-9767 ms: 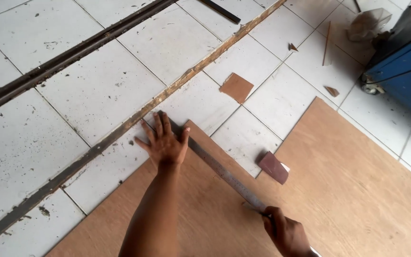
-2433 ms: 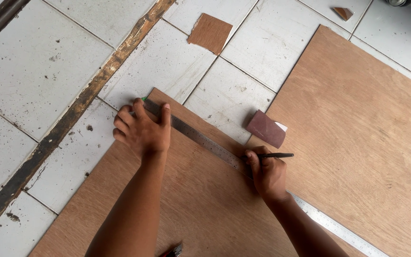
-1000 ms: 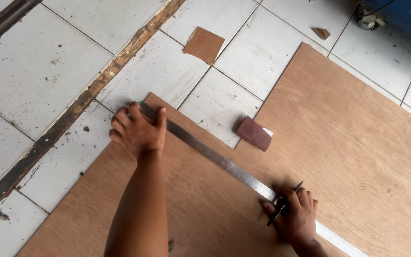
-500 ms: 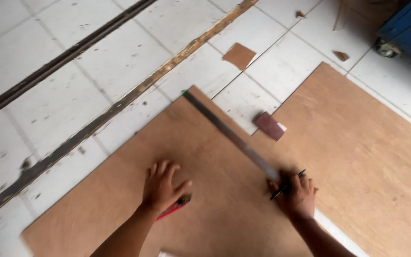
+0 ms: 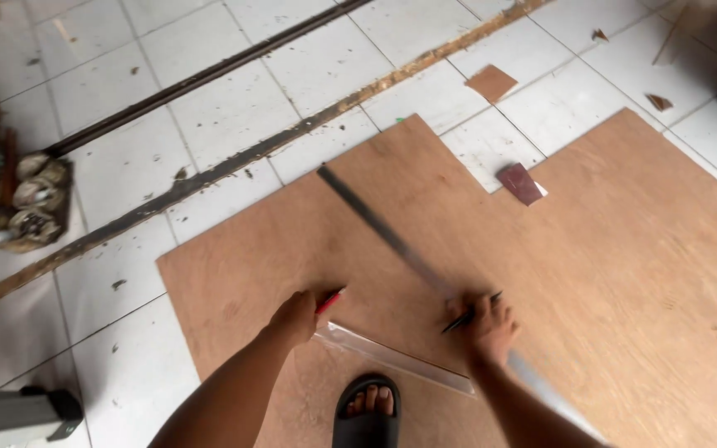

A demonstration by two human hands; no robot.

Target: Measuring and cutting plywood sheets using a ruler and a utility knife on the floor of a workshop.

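The right hand (image 5: 491, 325) rests on the plywood sheet (image 5: 641, 274), fingers curled around one dark pencil (image 5: 468, 315) while it also presses on the near part of a long metal ruler (image 5: 383, 236). That ruler runs from under this hand diagonally away to the upper left, lying flat on the wood; its far end is well apart from both hands. The left hand (image 5: 295, 317) is closed around one red pen (image 5: 329, 300), whose tip sticks out toward the right. Just below and between the two hands lies a second, clear plastic ruler (image 5: 396, 358), flat on the sheet, touching neither hand as far as can be seen. One foot in a black sandal (image 5: 366, 411) stands on the wood near that clear ruler. Farther out, one dark reddish block (image 5: 519, 183) sits at the sheet's notched edge. On the white tiled floor (image 5: 109, 166) beyond lie three small wood scraps, the biggest a flat square piece (image 5: 491, 83).
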